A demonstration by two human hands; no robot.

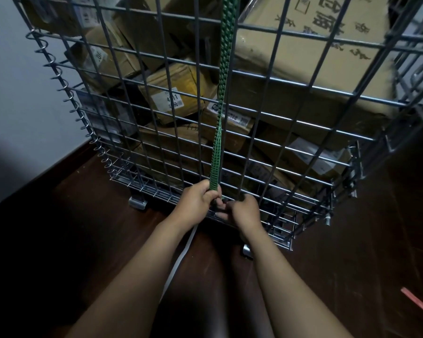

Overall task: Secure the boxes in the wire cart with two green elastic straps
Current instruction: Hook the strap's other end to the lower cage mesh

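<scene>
Green elastic strap [220, 111] ran taut down the outside of the wire cart [310, 87], from beyond the top of the view to the cart's bottom rail. The left hand [197, 200] was clenched around the strap's lower end, pulling it down. The right hand [245, 210] sat just beside it at the lowest wires, fingers curled in; whether it held a hook or only the wire could not be told, since the strap's end was hidden between the two hands. Behind the mesh, cardboard boxes [291, 57] were piled loosely to the top. Judging from this, the first strap was stretched over the load but its bottom end was probably not yet fastened. No second green strap was in view, so that one seemingly remained to be done.
</scene>
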